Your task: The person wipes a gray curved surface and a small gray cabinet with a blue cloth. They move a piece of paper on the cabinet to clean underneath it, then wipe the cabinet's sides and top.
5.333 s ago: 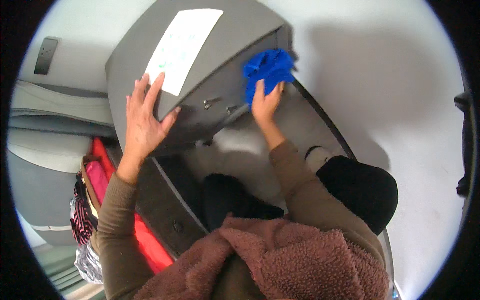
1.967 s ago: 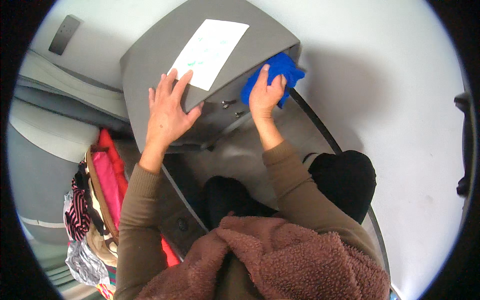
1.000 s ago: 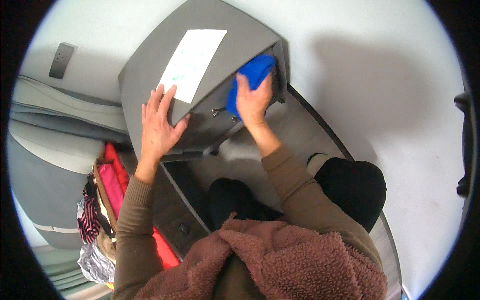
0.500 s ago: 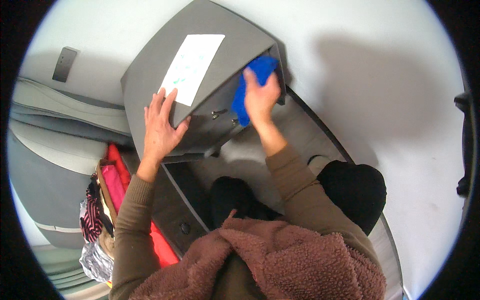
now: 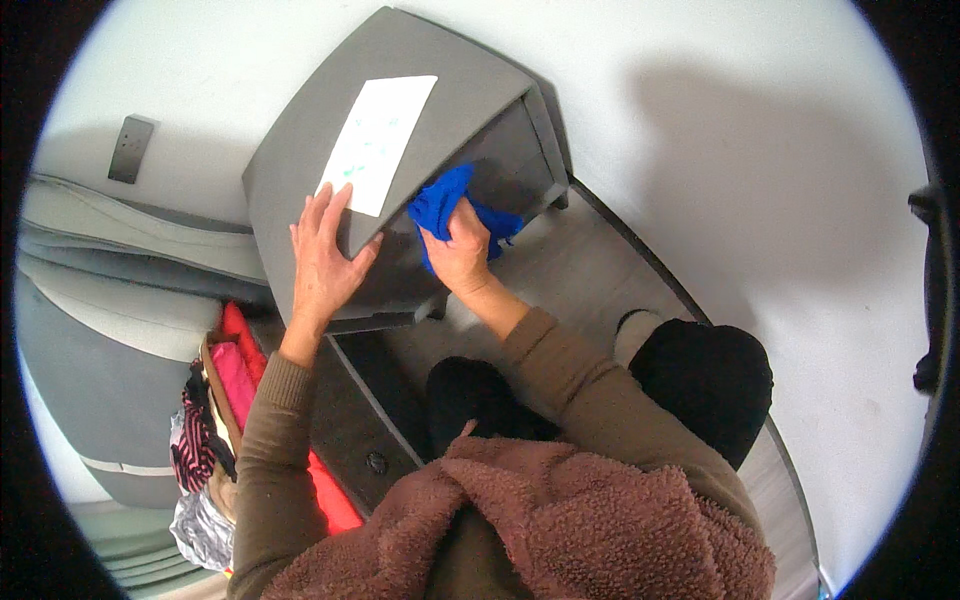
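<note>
A bunched blue cloth (image 5: 440,205) is gripped in my right hand (image 5: 462,250), pressed near the front face of a grey bedside cabinet (image 5: 300,150). Its loose folds hang out to the right of my fingers and cover part of the drawer front. My left hand (image 5: 325,255) rests with fingers spread on the cabinet's top, near the front edge. Its fingertips touch the lower end of a white sheet of paper (image 5: 385,140) with faint green marks. The drawer knobs are hidden behind the cloth and my right hand.
On the left stand grey bed cushions (image 5: 110,310) and a box of clothes (image 5: 215,390) in pink, striped and silver. A dark wooden drawer unit (image 5: 350,410) lies beside my left forearm. A wall socket (image 5: 130,150) sits at upper left; a white wall (image 5: 760,200) rises on the right.
My right hand has moved the blue cloth from the right end of the cabinet front leftward to its middle. My left hand stays in place on the top.
</note>
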Demonstrator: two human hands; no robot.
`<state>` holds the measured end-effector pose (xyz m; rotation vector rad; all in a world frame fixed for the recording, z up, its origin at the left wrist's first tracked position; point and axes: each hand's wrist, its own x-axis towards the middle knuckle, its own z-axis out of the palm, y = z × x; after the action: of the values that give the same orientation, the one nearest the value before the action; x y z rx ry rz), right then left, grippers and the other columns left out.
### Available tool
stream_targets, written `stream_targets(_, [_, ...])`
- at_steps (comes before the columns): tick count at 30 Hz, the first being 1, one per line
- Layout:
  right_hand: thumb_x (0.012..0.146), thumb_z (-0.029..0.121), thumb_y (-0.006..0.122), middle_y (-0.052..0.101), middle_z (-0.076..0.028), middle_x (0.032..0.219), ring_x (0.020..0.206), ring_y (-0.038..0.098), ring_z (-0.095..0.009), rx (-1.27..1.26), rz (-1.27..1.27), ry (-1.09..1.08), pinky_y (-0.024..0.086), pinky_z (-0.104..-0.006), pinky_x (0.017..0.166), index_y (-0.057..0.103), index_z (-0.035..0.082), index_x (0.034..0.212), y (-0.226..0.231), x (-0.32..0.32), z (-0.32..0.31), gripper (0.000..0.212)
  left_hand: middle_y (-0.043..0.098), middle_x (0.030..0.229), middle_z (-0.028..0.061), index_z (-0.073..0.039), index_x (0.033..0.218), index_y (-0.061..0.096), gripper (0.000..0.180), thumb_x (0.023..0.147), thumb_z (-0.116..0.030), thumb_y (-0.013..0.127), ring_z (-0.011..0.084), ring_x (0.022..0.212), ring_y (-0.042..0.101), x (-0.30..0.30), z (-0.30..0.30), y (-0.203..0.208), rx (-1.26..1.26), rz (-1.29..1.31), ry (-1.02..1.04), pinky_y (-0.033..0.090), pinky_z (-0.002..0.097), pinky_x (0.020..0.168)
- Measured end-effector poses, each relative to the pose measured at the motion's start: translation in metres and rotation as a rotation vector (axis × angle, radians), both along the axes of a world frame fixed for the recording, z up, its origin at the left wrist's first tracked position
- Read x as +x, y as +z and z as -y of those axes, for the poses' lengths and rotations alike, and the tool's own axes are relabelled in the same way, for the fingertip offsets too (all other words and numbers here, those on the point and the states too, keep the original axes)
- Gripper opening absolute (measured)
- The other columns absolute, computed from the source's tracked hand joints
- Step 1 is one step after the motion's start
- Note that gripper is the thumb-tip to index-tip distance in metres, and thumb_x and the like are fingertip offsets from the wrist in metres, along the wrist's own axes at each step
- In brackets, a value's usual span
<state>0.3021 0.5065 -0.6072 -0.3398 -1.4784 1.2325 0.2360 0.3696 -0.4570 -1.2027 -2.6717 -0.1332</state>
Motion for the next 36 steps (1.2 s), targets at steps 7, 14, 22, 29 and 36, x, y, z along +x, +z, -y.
stream_targets(7, [0.091, 0.029, 0.079, 0.071, -0.009, 0.108, 0.093, 0.064, -0.02, -0.688, -0.002, 0.08, 0.052, -0.0394, 0.088, 0.066, 0.0, 0.109, 0.029, 0.015, -0.056, 0.036, 0.039, 0.16, 0.0162, -0.022, 0.152, 0.047, 0.081, 0.08, -0.029, 0.083, 0.0423, 0.149, 0.033, -0.005, 0.003, 0.001, 0.031, 0.004, -0.031, 0.026, 0.062, 0.119])
stream_targets(14, [0.1, 0.019, 0.058, 0.059, -0.018, 0.133, 0.118, 0.059, -0.031, -0.66, -0.2, 0.005, 0.048, -0.0431, 0.104, 0.045, -0.001, 0.138, 0.058, -0.007, -0.074, 0.045, 0.031, 0.165, 0.0157, -0.022, 0.157, 0.039, 0.083, 0.085, -0.033, 0.078, 0.044, 0.151, 0.028, 0.01, 0.043, 0.011, 0.042, -0.012, 0.029, 0.026, 0.0649, 0.118])
stream_targets(22, [0.098, 0.019, 0.06, 0.042, -0.041, 0.134, 0.123, 0.045, -0.055, -0.062, 0.118, -0.11, 0.029, -0.0586, 0.111, 0.026, -0.019, 0.142, 0.022, -0.017, 0.09, 0.067, 0.03, 0.164, 0.0194, -0.018, 0.159, 0.036, 0.082, 0.086, -0.043, 0.065, 0.0507, 0.15, 0.025, 0.007, 0.064, -0.004, -0.033, -0.041, 0.074, 0.019, 0.0706, 0.118])
stream_targets(29, [0.085, 0.016, 0.067, 0.062, -0.029, 0.114, 0.103, 0.063, -0.05, 0.337, 1.013, 0.566, 0.053, -0.0584, 0.086, 0.059, 0.003, 0.13, -0.125, 0.021, 0.122, 0.047, 0.033, 0.164, 0.0162, -0.021, 0.157, 0.039, 0.081, 0.083, -0.038, 0.065, 0.0474, 0.151, 0.027, 0.007, 0.067, -0.006, 0.026, -0.064, 0.071, 0.019, 0.069, 0.119])
stream_targets(36, [0.094, 0.019, 0.063, 0.048, -0.031, 0.149, 0.138, 0.048, -0.043, -0.721, 0.621, -0.371, 0.037, -0.0444, 0.116, 0.037, -0.014, 0.148, -0.147, 0.029, -0.017, 0.069, 0.038, 0.163, 0.0125, -0.023, 0.154, 0.045, 0.08, 0.079, -0.026, 0.071, 0.0434, 0.151, 0.031, 0.003, 0.072, -0.004, 0.085, -0.007, 0.047, 0.022, 0.0662, 0.12])
